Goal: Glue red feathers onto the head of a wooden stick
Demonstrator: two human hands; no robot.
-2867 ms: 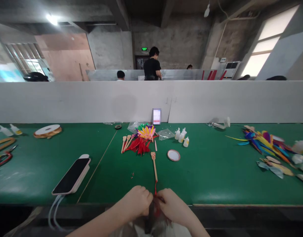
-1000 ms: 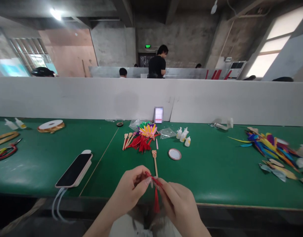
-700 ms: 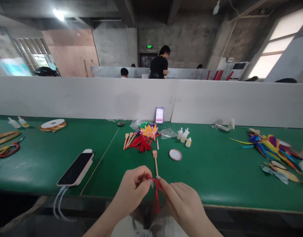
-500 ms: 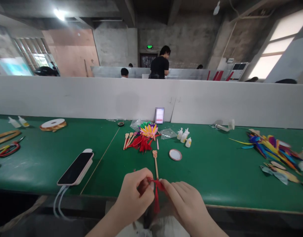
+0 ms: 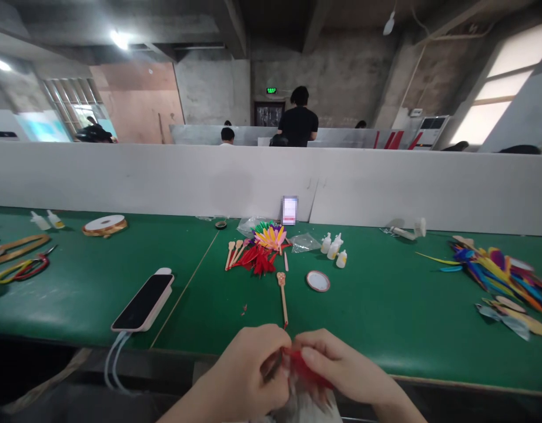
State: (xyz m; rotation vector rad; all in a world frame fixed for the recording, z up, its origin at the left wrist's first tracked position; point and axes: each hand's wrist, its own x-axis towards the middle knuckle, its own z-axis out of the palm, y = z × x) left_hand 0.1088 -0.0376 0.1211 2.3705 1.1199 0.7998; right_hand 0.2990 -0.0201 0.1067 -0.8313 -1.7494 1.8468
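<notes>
Just past the table's front edge, my left hand (image 5: 257,376) is closed, thumb and fingers pinching one end of a red tassel (image 5: 310,370). My right hand (image 5: 341,364) is closed round the tassel's strands, which are smeared by motion. Both hands almost touch. Beyond them a wooden stick with a shaped, patterned head (image 5: 282,296) lies on the green table, with a bit of red at its near end. Farther back are more wooden sticks (image 5: 236,252), a heap of red tassels (image 5: 257,259) and a fan of coloured feathers or petals (image 5: 271,236).
A phone (image 5: 143,302) with a cable lies left, near scissors (image 5: 26,267) and a ribbon spool (image 5: 104,224). Small white bottles (image 5: 335,248) and a round lid (image 5: 318,281) are right of centre. Coloured feathers (image 5: 495,267) lie far right. A person (image 5: 298,120) stands beyond the partition.
My hands have come lower and nearer to me with the red tassel, away from the wooden stick. My right hand now wraps its strands. The standing person has turned.
</notes>
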